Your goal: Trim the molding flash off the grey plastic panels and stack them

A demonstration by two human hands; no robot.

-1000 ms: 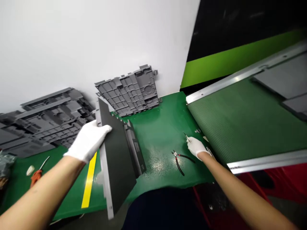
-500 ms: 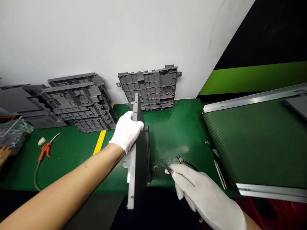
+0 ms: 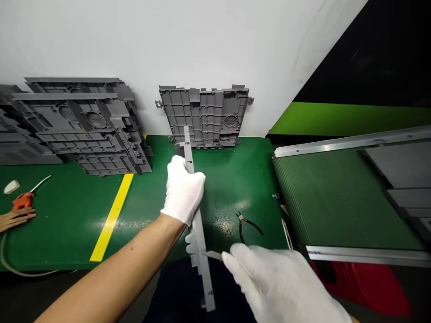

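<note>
Now, the white-gloved left grip (image 3: pixel 183 190) pinches a flat grey plastic panel (image 3: pixel 199 233), its edge running from there toward twelve and nearly six o'clock; at five, a thin grey metal blade (image 3: pixel 214 255) reaches that edge, pinched in the white-gloved right grip (image 3: pixel 269 280).

Bright, even light fills the white wall (image 3: pixel 202 40) beyond the left hand (image 3: pixel 184 190); its source is out of view. Pale glare marks the green surface (image 3: pixel 251 168) on either side of that hand. The right hand (image 3: pixel 269 280) looks softly blurred. Below both hands everything turns dim; far out sideways from them, shapes look stretched.
</note>
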